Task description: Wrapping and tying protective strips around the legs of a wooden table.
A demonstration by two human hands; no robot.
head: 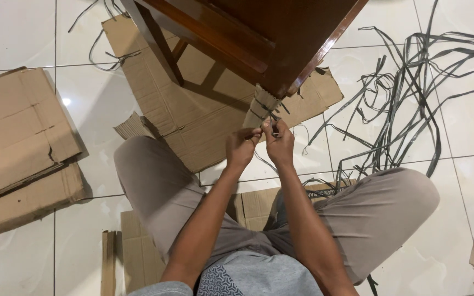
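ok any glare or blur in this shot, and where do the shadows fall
Head view: a small bright glare spot on the white floor tile at left; soft shadow of the wooden furniture across the flat cardboard; both hands, left hand and right hand, look fairly sharp.

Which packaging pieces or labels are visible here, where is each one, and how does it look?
Cardboard wrap: on the furniture corner, tan, tied with dark strap; both hands at it.
Flattened boxes: left floor, brown.
Cardboard sheet: under the furniture, brown.
Straps: right floor, dark, tangled.
Printed cardboard: by right knee.
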